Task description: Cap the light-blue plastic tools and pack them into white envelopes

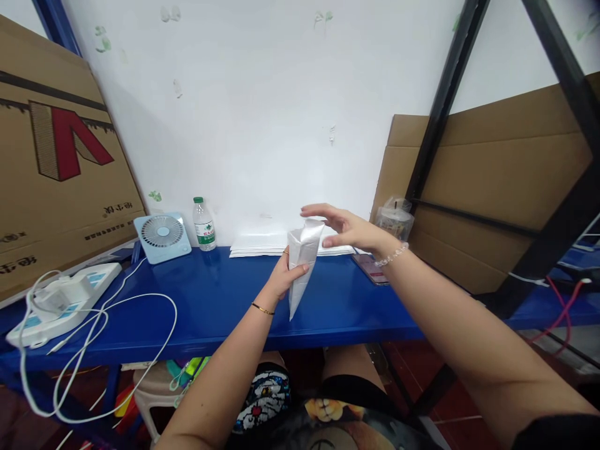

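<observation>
A white paper cone (302,259) points downward above the front part of the blue table, its folded top flap standing up. My left hand (284,275) grips it from the left, the thumb pressed across its front. My right hand (344,226) is at the cone's upper right, fingers stretched out and thumb apart, with nothing visible in it. Whether its fingertips touch the flap I cannot tell. Behind the hands, a stack of white paper sheets (255,245) lies along the wall.
On the blue table (210,300) are a small fan (164,236), a water bottle (204,226), a phone (372,269) and a lidded cup (394,220). A power strip (65,306) with loose white cable lies left. Cardboard (506,200) and a black post (440,112) stand right.
</observation>
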### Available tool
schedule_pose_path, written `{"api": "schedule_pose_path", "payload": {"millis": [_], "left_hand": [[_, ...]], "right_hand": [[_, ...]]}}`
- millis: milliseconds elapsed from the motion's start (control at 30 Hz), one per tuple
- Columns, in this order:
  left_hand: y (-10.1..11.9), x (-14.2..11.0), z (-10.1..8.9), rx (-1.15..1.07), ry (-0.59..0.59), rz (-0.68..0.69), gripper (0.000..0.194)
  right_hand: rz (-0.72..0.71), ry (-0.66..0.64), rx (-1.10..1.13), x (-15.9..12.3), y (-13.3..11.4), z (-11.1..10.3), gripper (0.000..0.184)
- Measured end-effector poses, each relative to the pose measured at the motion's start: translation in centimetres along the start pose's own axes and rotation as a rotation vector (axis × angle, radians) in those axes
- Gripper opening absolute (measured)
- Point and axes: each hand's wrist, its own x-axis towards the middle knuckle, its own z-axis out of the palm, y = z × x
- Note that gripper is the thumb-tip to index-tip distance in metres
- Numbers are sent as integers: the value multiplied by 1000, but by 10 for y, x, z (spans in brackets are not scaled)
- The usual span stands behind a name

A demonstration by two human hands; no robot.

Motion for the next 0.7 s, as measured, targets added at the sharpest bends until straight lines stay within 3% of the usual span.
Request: {"api": "schedule_pose_path", "payload": {"millis": [100,167,267,433,500,600,633,700], "left_hand": [[3,-2,-7,-111,-204,-138,67],[5,-3,-6,-144,-237,-156,70],[7,-4,2,-109,-90,-117,69],[8,-4,14,16,72,-116,42],[9,-4,15,18,79,-96,39],[9,-5,15,-3,60,-79,36],[9,-6,15,-9,63,-71,37],[8,-7,15,-18,76,-59,38]], "right_hand": [[21,-149,-133,-3,1,-10,35],[84,-151,-164,-2,4,-10,27],[101,-19,-227,1,10,-3,29],[-103,324,-504,-1,13,4,27],[-180,264,-709,-5,10,1,26],[-243,28,-966,-11,3,-1,29],[-251,7,-1017,-13,1,-1,33],[-265,100,-1061,-16,0,2,46]]}}
